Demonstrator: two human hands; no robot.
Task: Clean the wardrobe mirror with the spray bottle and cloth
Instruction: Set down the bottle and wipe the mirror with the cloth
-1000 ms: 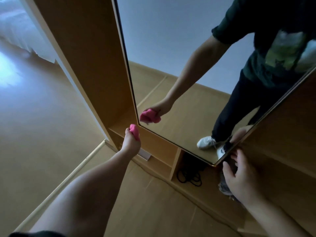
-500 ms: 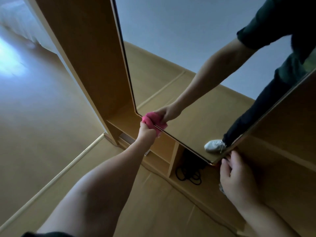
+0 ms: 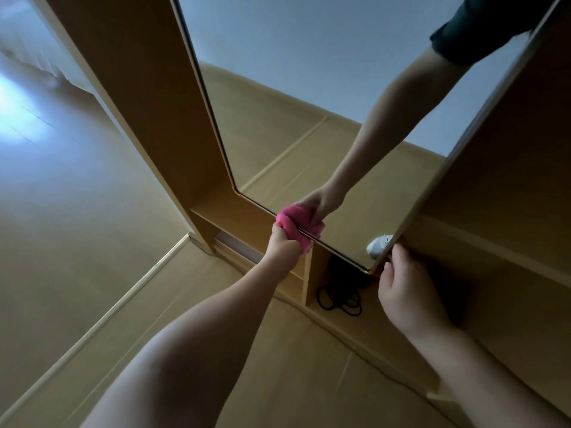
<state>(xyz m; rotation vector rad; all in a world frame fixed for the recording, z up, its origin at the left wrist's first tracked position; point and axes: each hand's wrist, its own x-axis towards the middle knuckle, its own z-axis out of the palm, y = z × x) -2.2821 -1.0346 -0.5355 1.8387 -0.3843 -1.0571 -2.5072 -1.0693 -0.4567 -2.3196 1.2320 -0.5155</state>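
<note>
The wardrobe mirror [image 3: 309, 97] is tall, thin-framed and set in a light wooden wardrobe. My left hand [image 3: 282, 245] is shut on a bunched pink cloth [image 3: 289, 222] and presses it against the mirror's bottom edge, left of the middle. The glass reflects the cloth, my arm and a white shoe. My right hand [image 3: 408, 291] is at the mirror's lower right corner, seen from the back with its fingers curled. It hides what it holds, apparently the spray bottle; only a small red bit [image 3: 375, 274] shows by the thumb.
Below the mirror are open wooden shelf compartments [image 3: 309, 273], one holding a coiled black cable [image 3: 340, 299]. A wooden floor [image 3: 77, 227] spreads out to the left, and a pale trim strip [image 3: 123, 301] runs across it. The wardrobe's side panel [image 3: 148, 88] stands left of the mirror.
My left hand has moved up and right with the cloth, from below the mirror's lower left corner onto its bottom edge. The view has shifted closer. My right hand stays at the corner.
</note>
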